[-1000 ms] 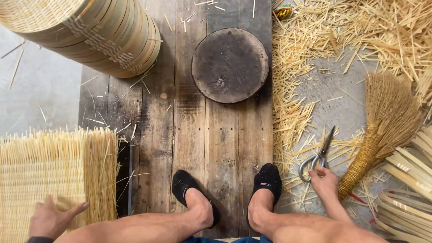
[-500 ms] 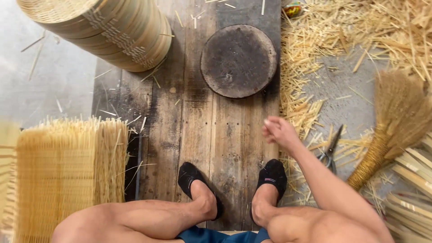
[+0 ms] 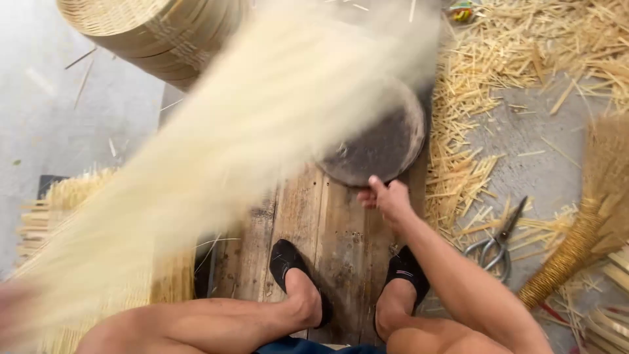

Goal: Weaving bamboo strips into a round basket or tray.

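Mat of pale strips now blurred across the planks, swung up from the left; left hand's grip cannot be told. Right hand moved to the round block, fingers loosely curled, holding nothing.

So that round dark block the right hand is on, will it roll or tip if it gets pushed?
Probably neither. The round block lies flat on the wooden planks, so it would likely slide, not roll. It looks thick and solid, so likely heavy for its size. The right hand touches its near edge.
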